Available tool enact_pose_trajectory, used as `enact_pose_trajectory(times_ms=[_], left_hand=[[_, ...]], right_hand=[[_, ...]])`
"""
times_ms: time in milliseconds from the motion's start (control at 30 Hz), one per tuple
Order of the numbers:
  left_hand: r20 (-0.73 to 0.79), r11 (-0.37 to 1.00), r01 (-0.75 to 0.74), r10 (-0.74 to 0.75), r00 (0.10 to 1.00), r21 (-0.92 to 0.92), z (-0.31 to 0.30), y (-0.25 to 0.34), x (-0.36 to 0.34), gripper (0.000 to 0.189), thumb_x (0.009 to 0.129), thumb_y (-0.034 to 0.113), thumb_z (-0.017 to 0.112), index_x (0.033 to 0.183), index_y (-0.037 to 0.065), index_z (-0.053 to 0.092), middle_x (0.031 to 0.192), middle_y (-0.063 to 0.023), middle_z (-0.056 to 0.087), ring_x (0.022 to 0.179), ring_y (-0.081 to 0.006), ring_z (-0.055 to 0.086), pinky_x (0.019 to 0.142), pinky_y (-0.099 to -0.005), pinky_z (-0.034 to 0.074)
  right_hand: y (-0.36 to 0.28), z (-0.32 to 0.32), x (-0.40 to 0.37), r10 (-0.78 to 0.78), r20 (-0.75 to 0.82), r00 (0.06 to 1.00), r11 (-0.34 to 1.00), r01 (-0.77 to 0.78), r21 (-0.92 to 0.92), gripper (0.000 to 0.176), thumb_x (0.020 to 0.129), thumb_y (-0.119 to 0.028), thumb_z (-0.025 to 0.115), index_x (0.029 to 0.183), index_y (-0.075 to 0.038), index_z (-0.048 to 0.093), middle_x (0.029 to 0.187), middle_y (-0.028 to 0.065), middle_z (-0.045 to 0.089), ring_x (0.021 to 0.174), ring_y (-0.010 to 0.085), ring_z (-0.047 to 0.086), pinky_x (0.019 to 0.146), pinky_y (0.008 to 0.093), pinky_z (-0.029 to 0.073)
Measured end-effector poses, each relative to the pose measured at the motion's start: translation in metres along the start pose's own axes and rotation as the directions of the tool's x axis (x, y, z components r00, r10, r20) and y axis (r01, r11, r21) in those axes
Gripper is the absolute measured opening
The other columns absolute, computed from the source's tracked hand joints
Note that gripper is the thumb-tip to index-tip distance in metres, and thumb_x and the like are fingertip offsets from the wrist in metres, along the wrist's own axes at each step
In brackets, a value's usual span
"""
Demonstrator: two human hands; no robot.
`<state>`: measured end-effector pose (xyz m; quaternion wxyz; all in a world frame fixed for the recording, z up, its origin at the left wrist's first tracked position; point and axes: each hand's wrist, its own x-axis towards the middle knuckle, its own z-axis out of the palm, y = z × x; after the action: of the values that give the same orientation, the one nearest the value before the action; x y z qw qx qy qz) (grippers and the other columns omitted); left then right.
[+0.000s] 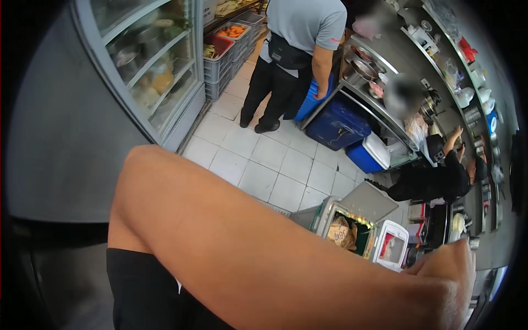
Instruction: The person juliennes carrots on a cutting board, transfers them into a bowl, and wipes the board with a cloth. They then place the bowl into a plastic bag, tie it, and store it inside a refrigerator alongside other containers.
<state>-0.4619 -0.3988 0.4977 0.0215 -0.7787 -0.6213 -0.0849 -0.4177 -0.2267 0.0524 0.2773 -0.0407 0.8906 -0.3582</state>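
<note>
From here I see the left forearm [264,236] thrown right across the view, its bent elbow left of centre and its left hand [446,269] at the lower right. The hand's fingers are turned away and blurred; I can't tell whether they are apart or together, or whether they hold anything.

Nearest the hand in the picture, right of bottom centre, is a white-rimmed container [403,236] with something red inside. Just beside it stands an open bin [314,215] with a brown paper bag [342,233] and food scraps in it.

Up at the top centre, a person in a grey shirt [305,22] stands on the white floor tiles [264,177], beside a steel table [379,105] bearing pans [360,71]. Under it sits a dark blue tub [336,124]. Farther right, a person in black [426,184] reaches forward. A glass-doored fridge [148,63] and stacked grey crates [216,70] fill the upper left.
</note>
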Motion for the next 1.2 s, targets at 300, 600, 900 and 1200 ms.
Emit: enact_pose_trajectory(times_ms=[300,600,900,1200], left_hand=[[-0.129,0.756,0.179,-0.329,0.936,-0.63,0.048,-0.247,-0.088,0.033,0.079,0.005,0.064,0.111,-0.002,0.061,0.103,-0.0156,0.068,0.095,-0.0392,0.06,0.083,-0.0403,0.05],[0.198,-0.327,0.398,-0.922,-0.331,-0.857,0.386,-0.294,-0.348,0.025,0.077,-0.008,0.065,0.099,0.0,0.072,0.082,-0.0069,0.072,0.077,-0.0171,0.07,0.067,-0.0299,0.059],[0.119,-0.432,0.719,-0.888,-0.443,-0.544,0.407,-0.512,-0.377,0.025,0.083,0.035,0.072,0.081,0.011,0.074,0.077,-0.0145,0.07,0.07,-0.0311,0.068,0.066,-0.0428,0.053],[0.011,0.065,0.705,-0.995,0.102,-0.706,0.252,-0.794,-0.426,0.029,0.088,0.03,0.071,0.091,0.002,0.067,0.089,-0.0127,0.069,0.082,-0.0262,0.067,0.074,-0.0367,0.052]], right_hand=[[-0.028,-0.176,0.185,-0.11,0.119,0.987,0.992,0.116,-0.042,0.047,0.081,-0.014,0.071,0.125,-0.002,0.058,0.122,0.0171,0.063,0.108,0.03,0.065,0.084,0.039,0.055],[-0.119,-0.322,0.382,-0.216,0.131,0.968,0.975,0.206,0.085,0.04,0.078,-0.007,0.076,0.115,-0.002,0.061,0.118,0.0187,0.064,0.085,0.0222,0.072,0.069,0.0332,0.056],[-0.193,-0.372,0.672,-0.304,0.264,0.915,0.942,0.33,-0.061,0.052,0.08,-0.035,0.078,0.12,-0.006,0.061,0.105,0.0157,0.069,0.093,0.0216,0.067,0.084,0.0334,0.051],[-0.175,-0.457,0.945,-0.012,0.264,0.964,0.999,0.021,-0.031,0.039,0.084,-0.03,0.07,0.114,-0.007,0.063,0.093,0.0108,0.07,0.079,0.0225,0.067,0.065,0.0338,0.057]])
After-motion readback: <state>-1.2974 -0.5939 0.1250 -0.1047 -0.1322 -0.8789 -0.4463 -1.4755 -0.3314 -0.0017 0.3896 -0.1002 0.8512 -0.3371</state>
